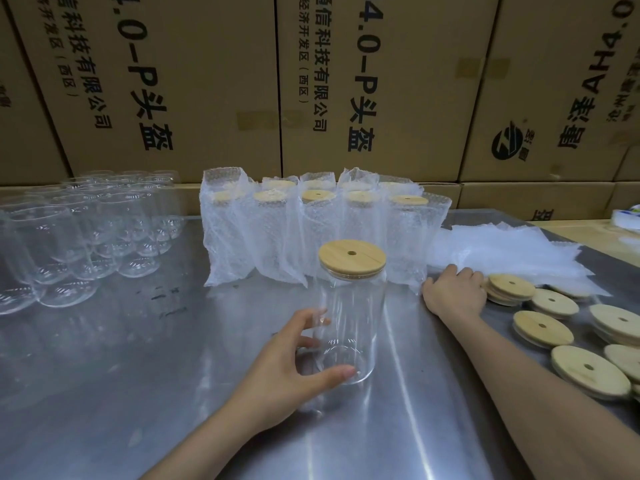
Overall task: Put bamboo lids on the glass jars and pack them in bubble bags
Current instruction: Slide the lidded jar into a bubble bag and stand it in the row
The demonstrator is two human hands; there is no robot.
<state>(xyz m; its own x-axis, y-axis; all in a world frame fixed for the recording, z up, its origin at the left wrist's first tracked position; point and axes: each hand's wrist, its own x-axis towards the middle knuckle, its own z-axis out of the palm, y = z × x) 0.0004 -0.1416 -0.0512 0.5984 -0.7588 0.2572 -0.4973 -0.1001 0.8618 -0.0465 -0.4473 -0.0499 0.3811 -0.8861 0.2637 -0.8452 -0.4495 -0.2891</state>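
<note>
Right now the jar (349, 323) stands upright on the steel table (156, 393), its bamboo lid (352, 258) already on, just in front of the row of bagged jars (311, 230). The left hand (294, 368) curls round its lower wall, thumb and fingers on the glass. The right hand (455, 292) lies flat, fingers relaxed, at the edge of the bubble bags (512, 258) (beside the loose lids (543, 329)). Glass looks rigid, smooth, slippery and breakable; best held around the body, since the lid may lift off.
</note>
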